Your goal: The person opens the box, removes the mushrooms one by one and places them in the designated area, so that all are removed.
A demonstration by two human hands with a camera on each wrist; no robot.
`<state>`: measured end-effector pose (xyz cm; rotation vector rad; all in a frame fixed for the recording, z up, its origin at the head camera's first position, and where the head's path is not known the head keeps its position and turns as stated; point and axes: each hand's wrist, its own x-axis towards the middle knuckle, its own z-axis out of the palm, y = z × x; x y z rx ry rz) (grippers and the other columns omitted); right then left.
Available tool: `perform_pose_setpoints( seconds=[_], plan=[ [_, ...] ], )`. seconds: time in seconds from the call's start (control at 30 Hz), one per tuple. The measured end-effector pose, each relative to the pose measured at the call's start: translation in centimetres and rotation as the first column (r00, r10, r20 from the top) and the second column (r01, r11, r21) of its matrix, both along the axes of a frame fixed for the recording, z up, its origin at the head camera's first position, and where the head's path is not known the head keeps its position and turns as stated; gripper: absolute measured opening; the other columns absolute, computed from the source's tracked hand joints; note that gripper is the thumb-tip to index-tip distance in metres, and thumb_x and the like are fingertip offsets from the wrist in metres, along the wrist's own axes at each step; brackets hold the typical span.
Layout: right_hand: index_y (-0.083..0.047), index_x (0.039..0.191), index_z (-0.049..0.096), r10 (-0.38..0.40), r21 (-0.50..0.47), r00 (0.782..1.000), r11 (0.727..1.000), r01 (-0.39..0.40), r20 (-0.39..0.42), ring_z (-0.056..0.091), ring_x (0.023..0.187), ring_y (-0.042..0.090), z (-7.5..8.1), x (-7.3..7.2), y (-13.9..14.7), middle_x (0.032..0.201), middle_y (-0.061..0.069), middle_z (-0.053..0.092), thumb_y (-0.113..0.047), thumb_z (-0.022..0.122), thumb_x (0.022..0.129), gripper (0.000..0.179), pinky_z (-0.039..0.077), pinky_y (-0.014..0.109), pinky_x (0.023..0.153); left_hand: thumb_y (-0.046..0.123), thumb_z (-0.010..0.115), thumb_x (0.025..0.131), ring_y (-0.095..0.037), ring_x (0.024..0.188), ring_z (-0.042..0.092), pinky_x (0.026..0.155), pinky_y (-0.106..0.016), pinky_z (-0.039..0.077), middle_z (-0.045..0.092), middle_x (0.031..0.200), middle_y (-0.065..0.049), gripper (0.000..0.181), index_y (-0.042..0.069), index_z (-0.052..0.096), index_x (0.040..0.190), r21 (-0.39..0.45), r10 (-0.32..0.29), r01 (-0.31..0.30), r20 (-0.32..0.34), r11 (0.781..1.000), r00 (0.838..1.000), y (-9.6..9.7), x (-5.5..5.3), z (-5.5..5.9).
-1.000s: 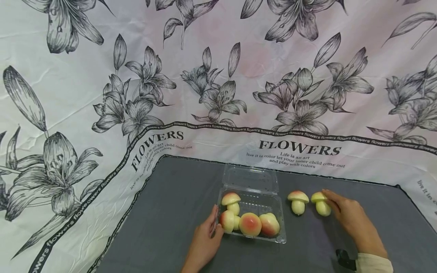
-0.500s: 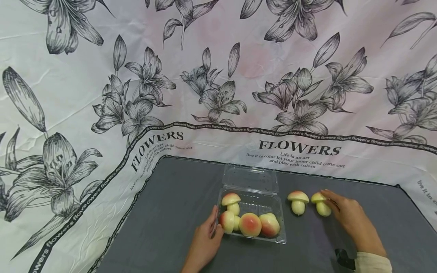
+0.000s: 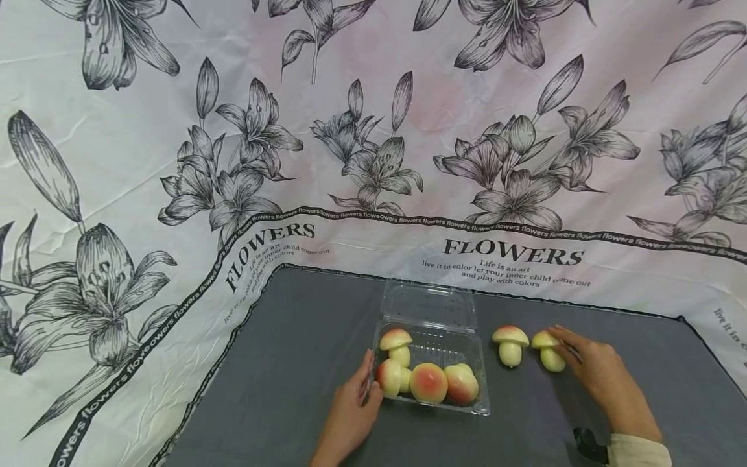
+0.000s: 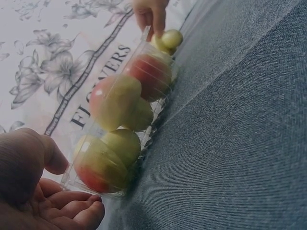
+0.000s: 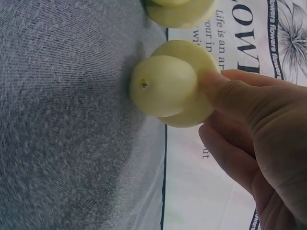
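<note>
A clear plastic clamshell box (image 3: 483, 386) lies with its lid folded back on the grey cloth. Inside are several mushroom-shaped pieces, yellow-green with reddish caps, one standing upright at the back left (image 3: 399, 350). My left hand (image 3: 350, 412) pinches the box's left edge between thumb and fingers, also visible in the left wrist view. Right of the box, my right hand (image 3: 604, 376) pinches the cap of a toy mushroom (image 5: 165, 86), whose stem points toward me. A second toy mushroom (image 3: 510, 347) stands between that one and the box, untouched.
Grey cloth (image 3: 303, 337) covers the table. A white flower-printed sheet (image 3: 373, 162) hangs behind and to the left. On the table by my right sleeve is a small black object (image 3: 589, 445), its kind unclear.
Hands, box and mushrooms hold nearly the same places. The whole head view shifts only very slightly.
</note>
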<state>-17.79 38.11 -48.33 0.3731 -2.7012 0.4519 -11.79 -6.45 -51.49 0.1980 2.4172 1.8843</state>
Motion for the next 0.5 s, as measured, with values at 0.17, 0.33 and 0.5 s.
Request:
perform_pose_setpoints(
  seconds=[0.17,0.33,0.5],
  plan=[
    [0.002,0.129,0.072,0.006,-0.004,1.0,1.0,-0.006,-0.013,0.073,0.088,0.052,0.4,0.2,0.1,0.124,0.032,0.07,-0.002,0.081,0.089,0.042,0.057,0.066,0.067,0.015,0.055,0.107,-0.032,0.152,0.04,0.118,-0.046,0.043,0.04,0.164,-0.02,0.066,0.003,0.028,0.166,0.011,-0.006,0.007,-0.008,1.0,1.0,-0.1,0.0,0.1],
    [0.001,0.132,0.07,0.012,0.004,1.0,1.0,-0.012,-0.015,0.073,0.078,0.044,1.2,0.4,0.0,0.124,0.032,0.07,-0.003,0.08,0.09,0.043,0.056,0.056,0.059,0.014,0.055,0.106,-0.031,0.151,0.04,0.117,-0.044,0.044,0.041,0.164,-0.019,0.065,0.003,0.029,0.165,0.009,0.003,-0.003,-0.02,1.0,1.0,-0.1,0.1,0.1],
    [0.003,0.137,0.067,0.003,0.016,1.0,1.0,-0.003,0.003,0.057,0.053,0.015,2.2,0.7,-0.5,0.114,0.032,0.073,-0.005,0.077,0.095,0.044,0.044,0.035,0.051,0.013,0.054,0.106,-0.032,0.149,0.043,0.116,-0.043,0.046,0.043,0.162,-0.019,0.065,0.002,0.03,0.165,-0.003,0.01,-0.01,-0.038,1.0,0.999,0.0,0.1,0.0]
  ],
)
